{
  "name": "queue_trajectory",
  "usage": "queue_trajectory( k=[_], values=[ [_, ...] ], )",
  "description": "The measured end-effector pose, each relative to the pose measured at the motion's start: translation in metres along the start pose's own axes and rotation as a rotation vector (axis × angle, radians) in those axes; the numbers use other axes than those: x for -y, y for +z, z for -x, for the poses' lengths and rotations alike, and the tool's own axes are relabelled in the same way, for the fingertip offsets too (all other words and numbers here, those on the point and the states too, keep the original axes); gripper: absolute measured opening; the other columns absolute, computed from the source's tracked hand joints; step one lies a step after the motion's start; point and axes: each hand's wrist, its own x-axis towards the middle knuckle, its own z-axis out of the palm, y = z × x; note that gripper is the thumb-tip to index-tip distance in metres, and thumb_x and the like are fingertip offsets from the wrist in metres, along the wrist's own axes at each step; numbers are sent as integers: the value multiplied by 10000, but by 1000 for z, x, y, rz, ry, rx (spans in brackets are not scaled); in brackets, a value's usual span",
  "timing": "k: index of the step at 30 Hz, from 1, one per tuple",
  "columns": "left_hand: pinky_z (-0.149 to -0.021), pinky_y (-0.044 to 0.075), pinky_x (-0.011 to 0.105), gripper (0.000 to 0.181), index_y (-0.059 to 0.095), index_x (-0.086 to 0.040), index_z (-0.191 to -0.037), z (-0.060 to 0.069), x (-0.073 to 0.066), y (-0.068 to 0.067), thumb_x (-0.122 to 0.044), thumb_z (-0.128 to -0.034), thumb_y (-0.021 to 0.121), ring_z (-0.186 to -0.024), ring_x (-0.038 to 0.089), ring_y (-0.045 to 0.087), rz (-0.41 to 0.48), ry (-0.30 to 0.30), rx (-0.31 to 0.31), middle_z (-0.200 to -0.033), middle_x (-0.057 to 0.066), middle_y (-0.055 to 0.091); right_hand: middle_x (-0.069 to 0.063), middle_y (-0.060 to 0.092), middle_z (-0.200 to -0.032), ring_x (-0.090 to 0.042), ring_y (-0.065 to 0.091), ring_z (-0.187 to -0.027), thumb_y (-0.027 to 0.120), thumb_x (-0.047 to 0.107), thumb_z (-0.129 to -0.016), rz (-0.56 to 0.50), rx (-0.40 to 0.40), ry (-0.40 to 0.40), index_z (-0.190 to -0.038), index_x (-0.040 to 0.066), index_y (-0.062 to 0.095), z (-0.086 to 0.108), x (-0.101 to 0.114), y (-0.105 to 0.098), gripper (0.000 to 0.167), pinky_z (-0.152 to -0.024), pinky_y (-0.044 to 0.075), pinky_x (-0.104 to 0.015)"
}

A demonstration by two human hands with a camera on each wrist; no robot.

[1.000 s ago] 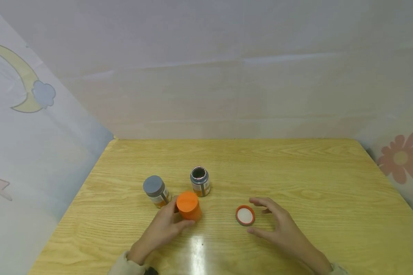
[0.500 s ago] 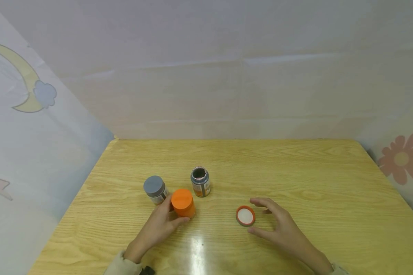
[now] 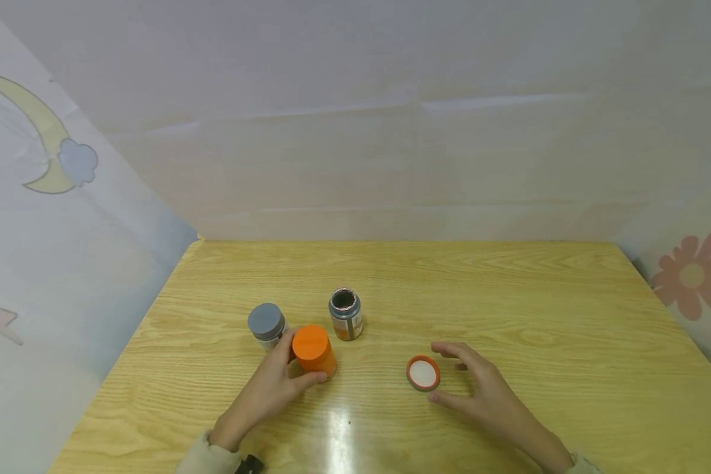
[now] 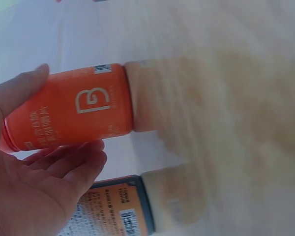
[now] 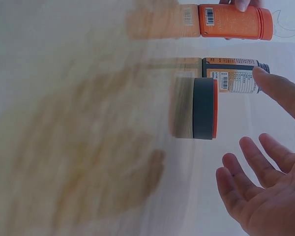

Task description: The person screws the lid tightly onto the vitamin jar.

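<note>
My left hand (image 3: 266,390) has its thumb and fingers round an orange jar (image 3: 313,349), which stands upright on the table; the left wrist view shows its printed side (image 4: 83,109). Just behind that hand is a grey-lidded jar (image 3: 266,322), partly hidden by the fingers. An uncapped grey jar (image 3: 346,318) stands further back, its dark mouth facing up. My right hand (image 3: 486,395), thumb and fingers apart, is beside a loose lid (image 3: 423,373) lying with its white inside up. The right wrist view shows a gap between the lid (image 5: 204,108) and that hand (image 5: 270,187).
The wooden table (image 3: 509,289) extends behind and to both sides of the jars. A pale wall covering (image 3: 391,131) rises at its back edge, with printed side sheets left and right. Something small and black (image 3: 251,465) is at the left wrist.
The orange jar has moved left with my left hand, closer to the grey-lidded jar. My right hand and the loose lid have stayed in place.
</note>
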Motion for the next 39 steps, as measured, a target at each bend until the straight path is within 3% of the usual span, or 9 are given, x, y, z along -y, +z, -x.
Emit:
queue_trajectory(
  k=[7, 12, 16, 22, 25, 28, 32, 39],
  values=[
    [-1091, 450, 479, 837, 397, -91, -1470, -3, -12, -6, -241, -781, 849, -1280, 248, 562, 17, -30, 1, -1409, 51, 543, -59, 655, -1244, -171, 592, -1136, 867, 247, -745, 3, 29, 36, -1299, 49, 569, -2, 0, 0, 659, -868, 549, -301],
    [-1100, 433, 495, 889, 359, -96, -1499, -6, -21, -11, -306, -785, 845, -1314, 266, 536, 24, -11, 11, -1507, 107, 466, -35, 634, -1294, -280, 594, -1181, 831, 345, -786, -12, 117, 160, -1336, 81, 556, -3, 4, -2, 670, -951, 535, -409],
    [-1076, 459, 487, 883, 361, -123, -1502, -12, -28, -12, -332, -790, 839, -1339, 273, 513, -2, 10, 1, -1516, 101, 462, -17, 615, -1327, -296, 576, -1242, 828, 360, -790, -18, 174, 239, -1356, 90, 547, -5, 6, -2, 687, -1012, 499, -467],
    [-1063, 469, 511, 850, 367, -122, -1501, -22, -36, -13, -310, -810, 823, -1375, 310, 485, -45, 51, -6, -1542, 97, 437, 18, 630, -1285, -224, 597, -1191, 855, 317, -762, 9, 167, 214, -1340, 91, 566, -8, 5, 2, 685, -982, 518, -363],
    [-1089, 434, 540, 841, 360, -105, -1507, -29, -39, -12, -311, -826, 809, -1375, 332, 482, -59, 69, -1, -1552, 119, 421, 21, 638, -1265, -223, 610, -1148, 860, 322, -755, 32, 171, 185, -1335, 92, 568, -10, 4, 4, 688, -944, 531, -376],
    [-1112, 408, 544, 837, 360, -110, -1514, -35, -44, -12, -310, -832, 804, -1378, 333, 477, -66, 49, 9, -1559, 110, 413, -5, 645, -1249, -317, 589, -1208, 864, 304, -747, 34, 184, 176, -1331, 73, 567, -12, 3, 5, 695, -987, 509, -508],
    [-1119, 404, 533, 832, 357, -122, -1521, -43, -51, -11, -296, -838, 800, -1382, 331, 469, -73, 28, 33, -1568, 88, 397, -38, 644, -1253, -385, 565, -1232, 867, 291, -740, 40, 211, 175, -1332, 51, 560, -14, 3, 4, 709, -989, 476, -600],
    [-1072, 452, 521, 803, 375, -120, -1510, -55, -57, -10, -270, -843, 797, -1340, 372, 496, -120, 5, 53, -1534, 103, 441, -49, 634, -1233, -256, 593, -1090, 878, 256, -723, 102, 241, 129, -1318, 51, 566, -18, 2, 4, 702, -878, 534, -396]
  ],
)
